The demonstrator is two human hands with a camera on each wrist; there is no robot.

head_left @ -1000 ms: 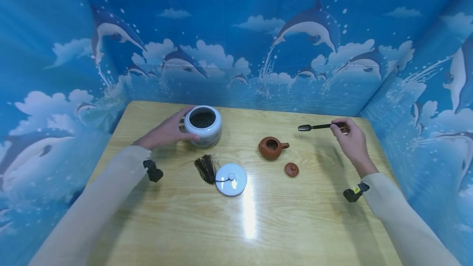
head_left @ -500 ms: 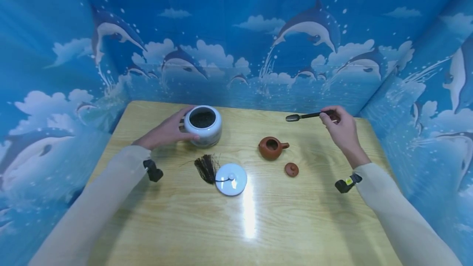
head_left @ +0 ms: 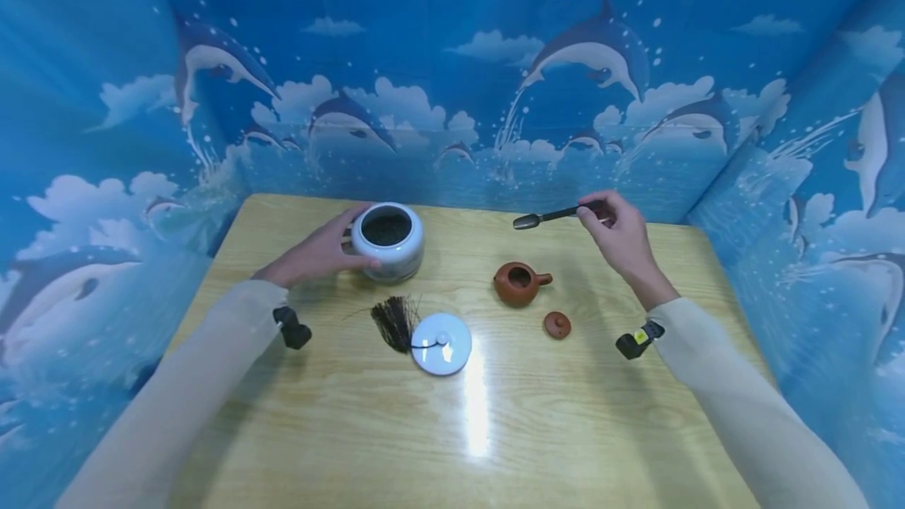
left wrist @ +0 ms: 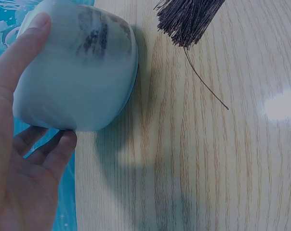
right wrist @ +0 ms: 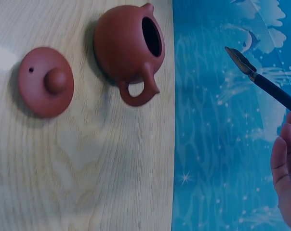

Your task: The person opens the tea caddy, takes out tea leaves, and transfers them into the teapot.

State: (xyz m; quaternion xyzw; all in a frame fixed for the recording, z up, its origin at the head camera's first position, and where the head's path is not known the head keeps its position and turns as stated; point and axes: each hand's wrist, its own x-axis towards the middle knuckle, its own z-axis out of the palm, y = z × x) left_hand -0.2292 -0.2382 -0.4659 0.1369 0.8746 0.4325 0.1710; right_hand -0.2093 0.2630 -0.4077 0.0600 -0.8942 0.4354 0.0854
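On the left, my left hand (head_left: pixel 321 248) holds a pale glazed jar (head_left: pixel 403 264) by its side, thumb and fingers spread round it. The jar stands upright and uncovered, with dark contents inside. My right hand (head_left: pixel 624 236) pinches the dark handle of a small scoop (head_left: pixel 558 214), its bowl end pointing left in the air behind the teapot. That reddish-brown clay teapot (head_left: pixel 512 296) sits uncovered on the table, handle to the right. In the right wrist view the scoop's metal-looking bowl (right wrist: pixel 241 61) shows, while much of the hand (right wrist: pixel 289 168) is cut off.
Just in front of the teapot lies its small clay lid (head_left: pixel 557 326). A white round lid (head_left: pixel 441 361) rests nearer the middle, with a dark bristle bundle (head_left: pixel 393 322) beside it. Dolphin-printed curtains (head_left: pixel 452 132) border the wooden table (head_left: pixel 339 430) at the back and sides.
My right hand has carried the scoop leftward and slightly away from me, from the table's right side to behind the teapot. The left hand and jar stay in place.
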